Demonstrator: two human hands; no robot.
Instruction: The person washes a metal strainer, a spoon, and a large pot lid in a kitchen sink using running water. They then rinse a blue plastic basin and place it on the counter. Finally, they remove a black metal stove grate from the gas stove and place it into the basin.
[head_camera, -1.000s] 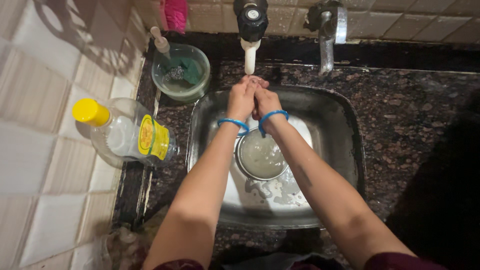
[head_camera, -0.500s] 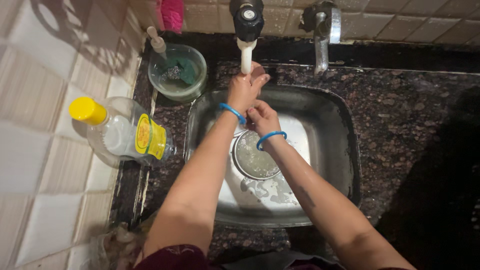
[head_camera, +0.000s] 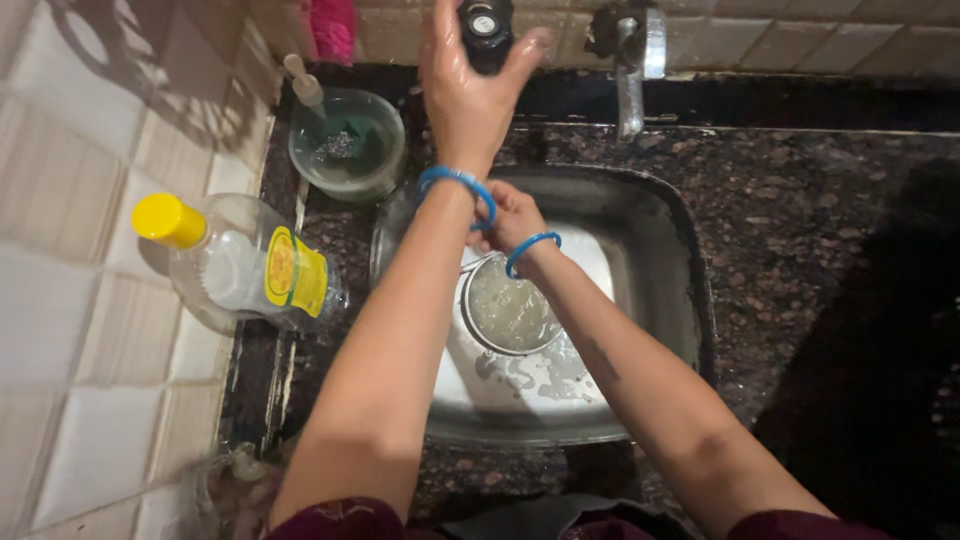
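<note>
**Left hand on the tap, right hand low in the sink**

The left hand (head_camera: 468, 95) reaches up and wraps its wet fingers around the black round tap knob (head_camera: 486, 28) at the tiled wall. The right hand (head_camera: 503, 217) hangs lower, over the rectangular steel sink (head_camera: 660, 270), partly hidden behind the left wrist; I cannot tell whether it grasps anything. Just beneath it lies a round metal strainer (head_camera: 510, 308). On the dark speckled stone bench (head_camera: 800, 220), left of the sink, stand a clear glass bowl with a green scrubber (head_camera: 347, 145) and a clear plastic bottle with a yellow cap (head_camera: 235, 265).

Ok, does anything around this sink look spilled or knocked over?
Nothing is spilled. The clear bottle with a yellow cap lies on its side beside the sink, cap on. The small bowl stands upright.
</note>
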